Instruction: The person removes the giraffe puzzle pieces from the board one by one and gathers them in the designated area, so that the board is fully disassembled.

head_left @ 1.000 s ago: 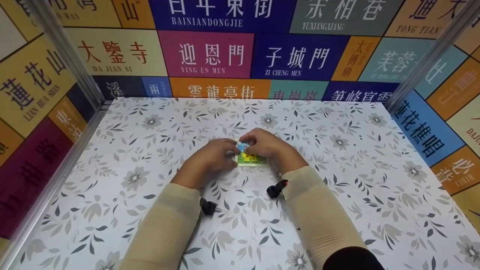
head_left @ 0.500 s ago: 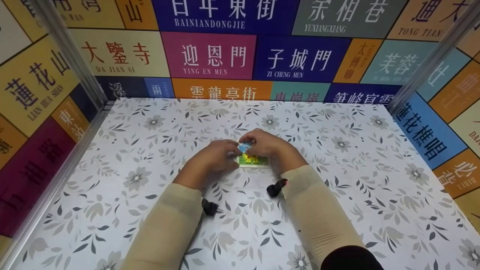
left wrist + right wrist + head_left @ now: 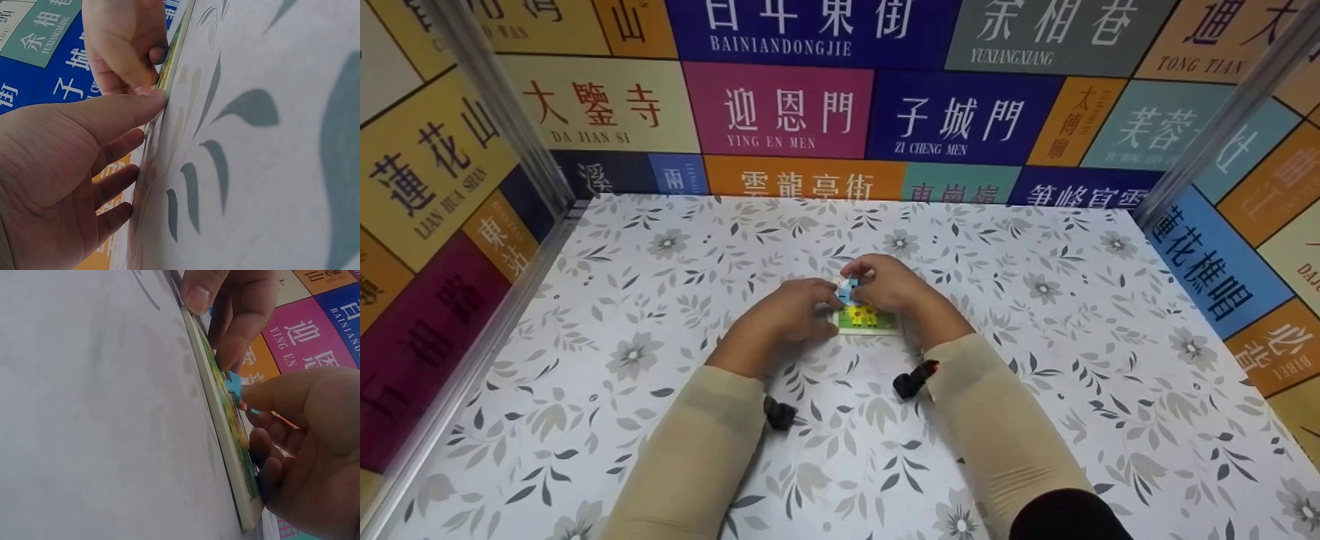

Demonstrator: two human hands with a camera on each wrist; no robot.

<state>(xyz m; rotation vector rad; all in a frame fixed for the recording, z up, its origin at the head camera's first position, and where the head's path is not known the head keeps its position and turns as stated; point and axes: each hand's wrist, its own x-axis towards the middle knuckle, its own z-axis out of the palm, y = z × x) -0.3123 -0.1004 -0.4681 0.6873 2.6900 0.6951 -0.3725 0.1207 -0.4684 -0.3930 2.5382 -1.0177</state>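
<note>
A small wooden jigsaw puzzle board (image 3: 877,328), with yellow figures on green, lies flat at mid-table. My right hand (image 3: 891,285) pinches a blue puzzle piece (image 3: 847,290) between thumb and fingers above the board's far left part. In the right wrist view the blue piece (image 3: 233,387) is tilted at the board's surface, partly hidden by fingertips. My left hand (image 3: 801,311) holds the board's left side, its thumb at the near corner. The left wrist view has the left hand's (image 3: 73,163) other fingertips resting on the table beside the board (image 3: 178,48).
A white tablecloth (image 3: 660,465) with grey flowers and leaves covers the table. Panels with large lettering (image 3: 780,112) stand along the back and both sides. A black wrist camera (image 3: 778,414) sits on the left sleeve, another black camera (image 3: 913,379) on the right.
The blue piece has turned slightly in my right hand, and the right fingers have shifted a little. My left hand stays at the board's left side.
</note>
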